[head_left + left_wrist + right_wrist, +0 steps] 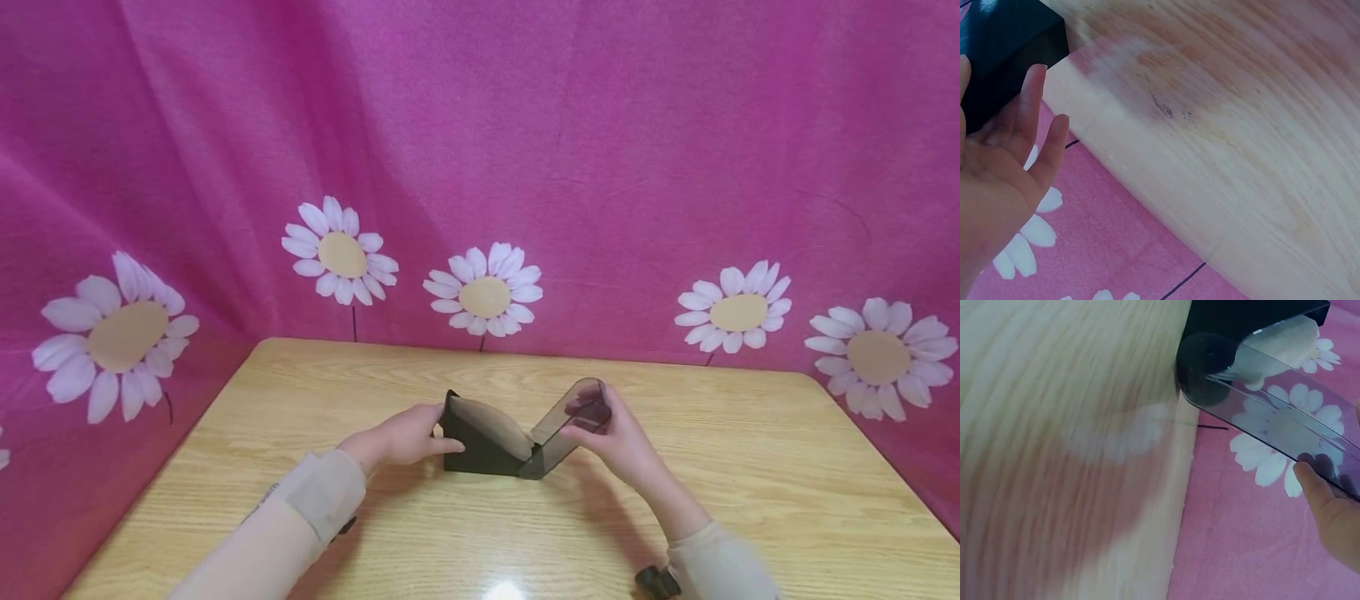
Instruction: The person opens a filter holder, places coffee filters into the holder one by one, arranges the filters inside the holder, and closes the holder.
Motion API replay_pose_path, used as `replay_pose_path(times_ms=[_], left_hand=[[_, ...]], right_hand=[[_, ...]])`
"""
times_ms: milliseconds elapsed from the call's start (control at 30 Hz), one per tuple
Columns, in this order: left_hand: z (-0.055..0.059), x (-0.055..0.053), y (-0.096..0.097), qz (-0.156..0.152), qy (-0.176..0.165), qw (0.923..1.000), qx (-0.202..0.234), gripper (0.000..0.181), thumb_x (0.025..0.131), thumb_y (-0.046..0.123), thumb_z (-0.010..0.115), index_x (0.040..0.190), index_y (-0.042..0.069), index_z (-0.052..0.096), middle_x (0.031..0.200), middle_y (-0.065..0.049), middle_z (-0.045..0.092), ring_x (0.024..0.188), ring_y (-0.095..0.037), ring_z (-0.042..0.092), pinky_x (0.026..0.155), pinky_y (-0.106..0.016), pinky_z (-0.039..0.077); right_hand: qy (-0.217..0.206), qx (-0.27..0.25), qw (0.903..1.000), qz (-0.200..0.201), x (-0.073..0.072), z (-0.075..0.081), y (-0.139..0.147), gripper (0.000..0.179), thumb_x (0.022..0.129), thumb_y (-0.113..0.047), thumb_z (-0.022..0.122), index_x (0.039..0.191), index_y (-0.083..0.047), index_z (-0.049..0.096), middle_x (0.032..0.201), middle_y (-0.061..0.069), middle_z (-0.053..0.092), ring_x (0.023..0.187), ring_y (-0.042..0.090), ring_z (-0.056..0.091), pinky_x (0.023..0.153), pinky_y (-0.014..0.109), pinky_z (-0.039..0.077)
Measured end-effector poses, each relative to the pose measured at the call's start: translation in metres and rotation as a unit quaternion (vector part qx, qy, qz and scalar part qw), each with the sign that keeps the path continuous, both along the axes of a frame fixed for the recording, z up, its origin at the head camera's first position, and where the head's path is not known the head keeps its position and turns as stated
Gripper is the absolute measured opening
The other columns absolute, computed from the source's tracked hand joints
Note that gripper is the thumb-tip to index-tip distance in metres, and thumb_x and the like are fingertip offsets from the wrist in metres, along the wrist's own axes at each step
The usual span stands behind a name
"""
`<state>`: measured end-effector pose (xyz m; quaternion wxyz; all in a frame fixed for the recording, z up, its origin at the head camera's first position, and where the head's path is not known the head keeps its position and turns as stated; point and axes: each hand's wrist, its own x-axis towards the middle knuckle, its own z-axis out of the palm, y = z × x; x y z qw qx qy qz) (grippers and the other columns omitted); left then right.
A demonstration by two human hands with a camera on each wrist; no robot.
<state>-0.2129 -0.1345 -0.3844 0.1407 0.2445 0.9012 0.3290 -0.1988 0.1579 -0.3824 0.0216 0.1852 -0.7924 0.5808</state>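
Observation:
A black wedge-shaped box (480, 446) stands on the table, with a smoky see-through lid (558, 421) swung open to the right on its low end. Inside the box shows a pale beige, rounded, paper-like stack (1279, 347). My left hand (408, 437) grips the tall left end of the box, thumb on its front face and other fingers behind. Two fingers of that hand (1007, 156) stand off the box in the left wrist view. At the lid's free end, my right hand (618, 437) pinches the lid between thumb and fingers, which show through the plastic.
The box is on a light wood-grain table (360, 533). Behind and beside the table hangs a magenta cloth (600, 167) printed with white daisies. Both forearms wear pale sleeves (322, 492) with wrist bands, and a dark device (657, 582) sits under the right wrist.

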Motion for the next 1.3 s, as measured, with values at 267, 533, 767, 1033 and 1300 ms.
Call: replay_pose_path(times_ms=[267, 533, 767, 1033, 1300], left_hand=[[-0.001, 0.001, 0.0, 0.007, 0.013, 0.9997, -0.022, 0.029, 0.088, 0.027, 0.064, 0.113, 0.013, 0.057, 0.108, -0.001, 0.065, 0.108, -0.019, 0.058, 0.098, -0.04, 0.043], [-0.004, 0.003, -0.002, 0.018, 0.023, 0.9986, -0.045, 0.029, 0.089, 0.032, 0.062, 0.113, 0.015, 0.057, 0.103, 0.0, 0.066, 0.105, -0.018, 0.059, 0.095, -0.04, 0.044], [-0.006, 0.002, 0.0, 0.01, 0.032, 0.9983, -0.048, 0.031, 0.09, 0.033, 0.061, 0.114, 0.015, 0.056, 0.105, -0.001, 0.066, 0.106, -0.019, 0.06, 0.095, -0.04, 0.044], [-0.005, 0.002, 0.0, 0.01, 0.024, 0.9986, -0.045, 0.031, 0.09, 0.033, 0.061, 0.114, 0.014, 0.056, 0.103, 0.0, 0.066, 0.104, -0.018, 0.06, 0.095, -0.041, 0.044], [-0.008, -0.001, 0.002, 0.017, 0.031, 0.9981, -0.051, 0.039, 0.09, 0.035, 0.06, 0.122, 0.014, 0.054, 0.11, 0.0, 0.066, 0.108, -0.018, 0.059, 0.097, -0.039, 0.043]], right_hand=[[0.001, 0.029, 0.9996, 0.003, -0.002, -0.006, -0.012, 0.043, 0.077, 0.001, 0.071, 0.111, 0.008, 0.045, 0.106, 0.026, 0.059, 0.093, 0.004, 0.059, 0.087, 0.022, 0.05], [-0.037, 0.148, 0.9877, -0.036, 0.003, -0.016, -0.023, 0.038, 0.076, -0.005, 0.074, 0.107, 0.003, 0.053, 0.106, 0.017, 0.064, 0.107, 0.033, 0.059, 0.093, 0.042, 0.047], [0.004, 0.229, 0.9715, -0.061, 0.003, -0.018, -0.027, 0.033, 0.071, -0.008, 0.078, 0.096, -0.002, 0.057, 0.095, 0.01, 0.066, 0.098, 0.027, 0.06, 0.088, 0.043, 0.047], [0.01, 0.266, 0.9629, -0.043, 0.002, -0.009, -0.032, 0.029, 0.071, -0.005, 0.077, 0.092, -0.001, 0.058, 0.089, 0.009, 0.065, 0.091, 0.024, 0.06, 0.082, 0.039, 0.048], [0.005, 0.275, 0.9607, -0.035, 0.0, -0.005, -0.032, 0.029, 0.071, -0.004, 0.077, 0.091, -0.001, 0.056, 0.084, 0.009, 0.063, 0.083, 0.02, 0.058, 0.076, 0.035, 0.047]])
